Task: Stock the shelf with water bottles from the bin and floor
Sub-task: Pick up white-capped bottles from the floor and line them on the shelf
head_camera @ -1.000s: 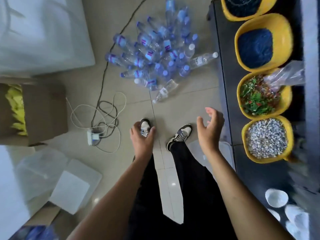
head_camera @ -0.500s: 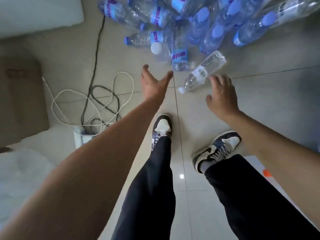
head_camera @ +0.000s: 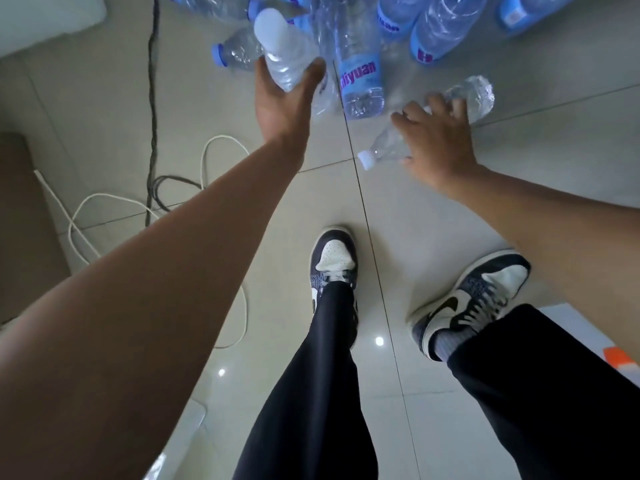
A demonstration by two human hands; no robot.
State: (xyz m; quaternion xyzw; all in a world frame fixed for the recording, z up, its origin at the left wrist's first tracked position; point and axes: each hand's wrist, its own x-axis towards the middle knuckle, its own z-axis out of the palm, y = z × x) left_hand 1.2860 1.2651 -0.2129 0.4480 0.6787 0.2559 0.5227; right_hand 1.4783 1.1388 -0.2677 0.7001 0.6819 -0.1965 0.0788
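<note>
A pile of clear water bottles (head_camera: 360, 64) with blue labels and caps lies on the tiled floor at the top of the view. My left hand (head_camera: 280, 105) grips a white-capped bottle (head_camera: 280, 50), its cap pointing up towards the camera. My right hand (head_camera: 436, 140) lies over a second white-capped bottle (head_camera: 474, 95) that rests on its side on the floor, fingers curled over its middle. The shelf and the bin are out of view.
A dark cable (head_camera: 152, 98) and a white cord (head_camera: 86, 209) loop across the floor on the left, beside a brown cardboard box (head_camera: 24, 220). My two feet in dark and white sneakers (head_camera: 334, 261) stand just below the hands. A white panel (head_camera: 581, 327) sits at right.
The view has dropped closer to the floor and the pile. My left hand went from open reach to gripping a white-capped bottle; my right hand came down onto the lying bottle.
</note>
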